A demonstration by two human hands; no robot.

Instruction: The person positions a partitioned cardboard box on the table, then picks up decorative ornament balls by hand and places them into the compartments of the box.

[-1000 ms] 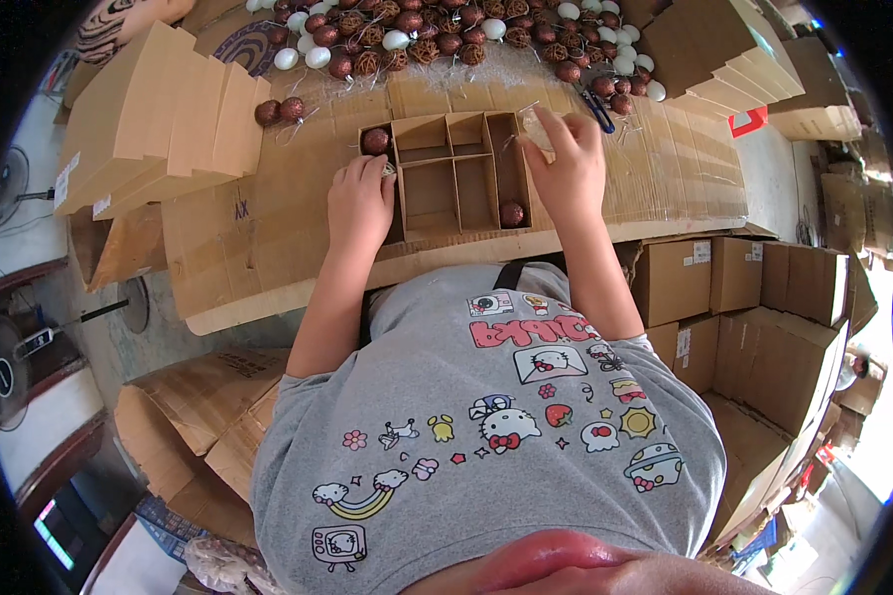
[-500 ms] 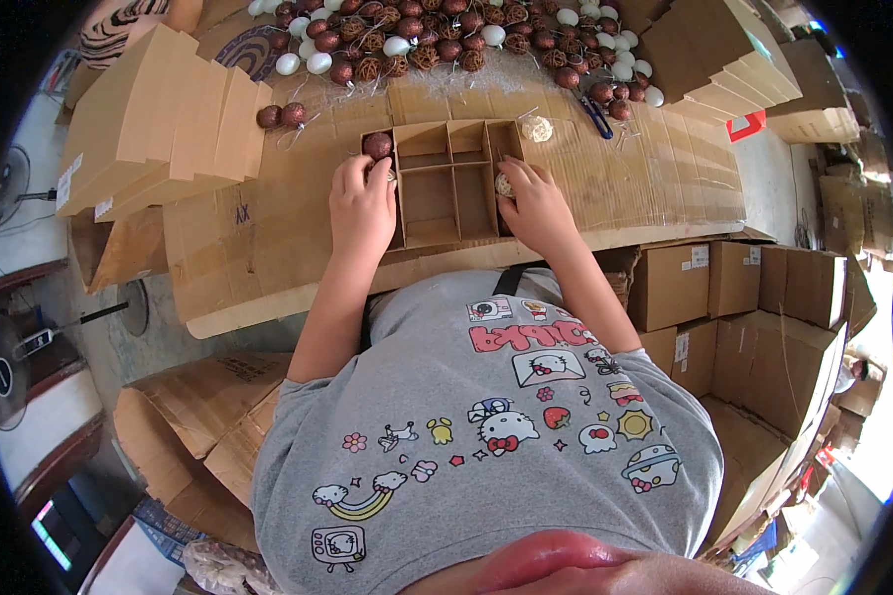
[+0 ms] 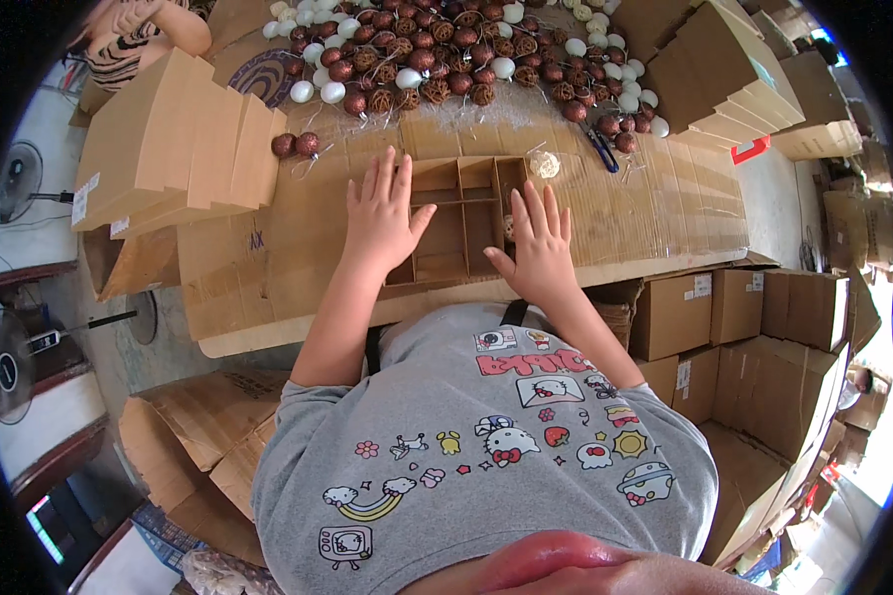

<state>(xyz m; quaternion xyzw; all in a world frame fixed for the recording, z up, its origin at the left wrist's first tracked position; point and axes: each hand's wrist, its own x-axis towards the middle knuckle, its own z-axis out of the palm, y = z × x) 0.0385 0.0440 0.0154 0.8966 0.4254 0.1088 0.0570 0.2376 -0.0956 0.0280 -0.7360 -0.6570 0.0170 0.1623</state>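
My left hand [image 3: 380, 213] lies over the left side of a divided cardboard box [image 3: 439, 236], its fingers stretched out and apart. That side's compartment is mostly hidden beneath it. On the opposite side my right hand [image 3: 536, 241] is spread open over the box's right edge. A pale woven ball [image 3: 509, 228] shows partly beside its fingers in the right-hand compartment. The middle compartments hold nothing that I can see. Just past the box's far right corner lies a cream woven ball [image 3: 544, 164] on the cardboard-covered table [image 3: 655, 218].
A heap of brown glittery baubles [image 3: 460, 83], white balls and brown woven balls covers the far table. Two glittery baubles [image 3: 308, 144] lie at left. Cardboard stacks stand at left [image 3: 154, 149] and right [image 3: 709, 79]. Blue-handled pliers [image 3: 605, 151] lie at right. Another person's arm [image 3: 179, 28] shows at far left.
Both hands have let go of the balls they were touching in the side compartments and opened flat. The whole scene has shifted slightly lower in view.
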